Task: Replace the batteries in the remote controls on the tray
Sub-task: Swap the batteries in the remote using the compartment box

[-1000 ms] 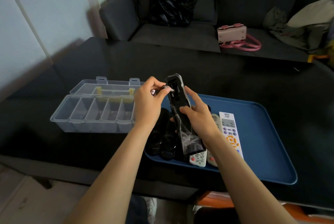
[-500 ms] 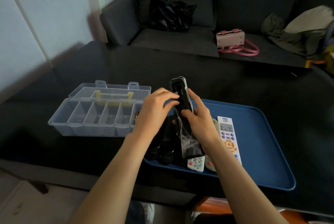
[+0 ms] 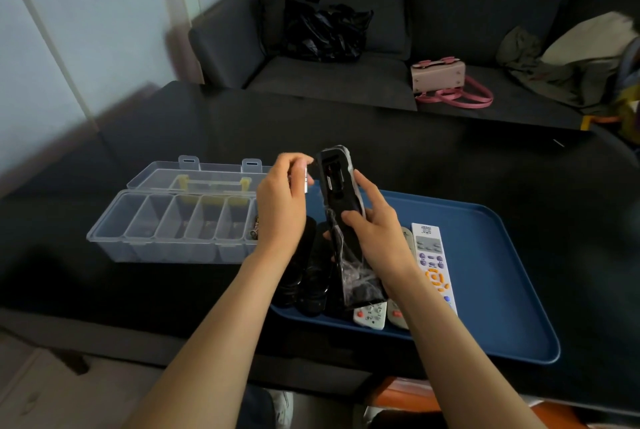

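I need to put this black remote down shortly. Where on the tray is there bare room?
The tray is bare right of the white remote, out to its right rim. Its left end is crowded with black remotes and small light ones.

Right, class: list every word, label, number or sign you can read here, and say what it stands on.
None can be read.
Long white remote control with purple and orange buttons: printed line at top, too small.
Small white remote ends: button marks, blurred.
Silver battery in left hand: blurred.
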